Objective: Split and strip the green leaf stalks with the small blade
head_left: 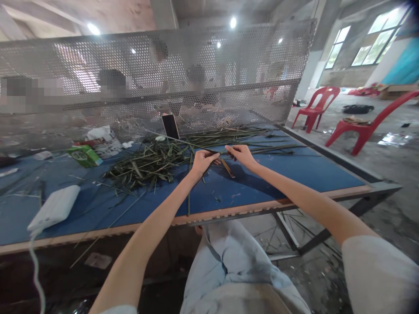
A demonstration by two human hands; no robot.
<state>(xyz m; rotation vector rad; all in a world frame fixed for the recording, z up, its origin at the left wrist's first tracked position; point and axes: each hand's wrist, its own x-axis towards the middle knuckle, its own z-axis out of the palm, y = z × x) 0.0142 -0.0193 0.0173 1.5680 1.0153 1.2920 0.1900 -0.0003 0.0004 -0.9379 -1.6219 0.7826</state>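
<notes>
head view | left hand (202, 160) pinches one end of a thin green stalk (218, 153) | right hand (241, 154) pinches the same stalk, fingers closed | stalk runs sideways between both hands, above the blue table (294, 170) | leaf pile (147, 163) lies to the left, nearer the left hand | phone (170, 126) stands behind

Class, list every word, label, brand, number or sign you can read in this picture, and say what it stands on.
None can be read.
Green carton: white printing, too blurred to read.
White packaging behind it: red marks, illegible.
Phone: screen dark, no text.
White power bank: no visible lettering.
</notes>
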